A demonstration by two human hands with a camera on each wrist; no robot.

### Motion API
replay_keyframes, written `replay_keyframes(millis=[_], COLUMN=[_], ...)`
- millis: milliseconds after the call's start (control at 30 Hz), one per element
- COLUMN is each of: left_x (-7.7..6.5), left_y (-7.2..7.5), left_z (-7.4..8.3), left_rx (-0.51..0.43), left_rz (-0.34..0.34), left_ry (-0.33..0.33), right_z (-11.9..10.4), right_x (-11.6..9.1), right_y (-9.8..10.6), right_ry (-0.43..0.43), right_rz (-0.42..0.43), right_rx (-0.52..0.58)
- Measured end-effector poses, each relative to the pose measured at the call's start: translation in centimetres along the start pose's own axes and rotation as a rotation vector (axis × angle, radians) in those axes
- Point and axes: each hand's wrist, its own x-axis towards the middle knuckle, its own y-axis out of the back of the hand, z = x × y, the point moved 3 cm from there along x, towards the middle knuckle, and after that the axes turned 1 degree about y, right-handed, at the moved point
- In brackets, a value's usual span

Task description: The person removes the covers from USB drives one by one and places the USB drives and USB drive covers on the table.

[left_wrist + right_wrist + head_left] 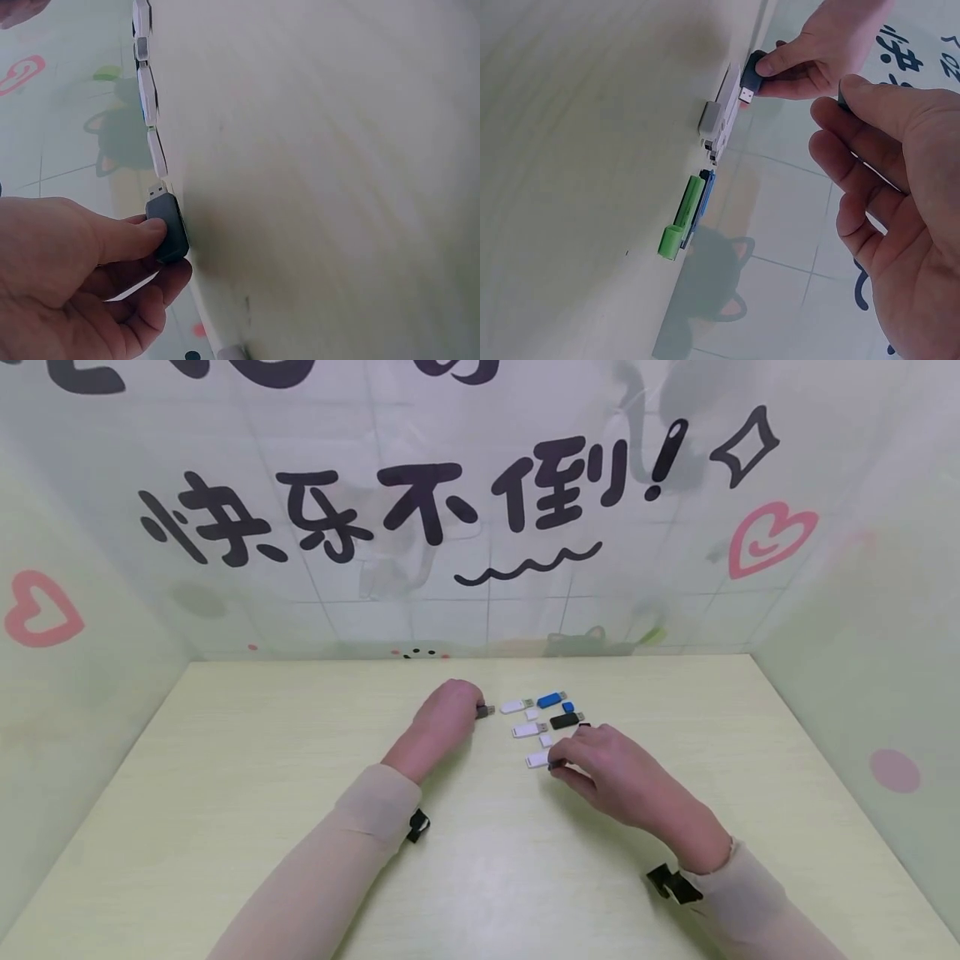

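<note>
My left hand pinches a dark grey USB stick between thumb and fingers, its bare metal plug pointing right toward the other sticks. In the right wrist view my right hand holds a small dark piece, seemingly a cap, between thumb and forefinger. Two white USB sticks, a blue one and a black one lie uncapped between the hands. A further white stick is partly covered by my right fingers. A green stick shows only in the right wrist view.
Small white caps and a blue cap lie among the sticks. A green cap sits by the green stick. The pale table ends at a printed back wall, with side walls left and right.
</note>
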Motion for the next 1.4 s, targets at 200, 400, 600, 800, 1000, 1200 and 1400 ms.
replay_keyframes(millis=[200,400,600,800,1000,1200,1400], left_x=[0.1,0.3,0.5,0.6,0.5,0.1,-0.8], left_y=[-0.2,-0.5,-0.6,-0.7,-0.5,0.1,0.8], left_z=[-0.1,-0.2,-0.2,-0.3,-0.4,-0.6,-0.7], left_rx=[-0.028,-0.001,0.047,0.051,0.071,0.065,0.119], left_rz=[-0.014,-0.042,-0.050,-0.052,-0.016,0.051,0.114], left_ry=[0.024,0.032,0.028,0.021,-0.004,-0.015,-0.028], right_z=[0.0,0.0,0.1,0.0,-0.1,-0.2,0.0], right_x=[0.0,0.0,0.0,0.1,0.5,1.5,3.1], right_y=[0.0,0.0,-0.1,-0.1,-0.2,-0.3,-1.1], right_ry=[0.001,0.004,-0.005,-0.007,-0.005,-0.003,0.013], right_rz=[0.004,0.005,-0.005,-0.009,-0.026,-0.037,-0.067], right_rx=[-0.004,-0.006,0.005,0.002,-0.007,-0.033,-0.043])
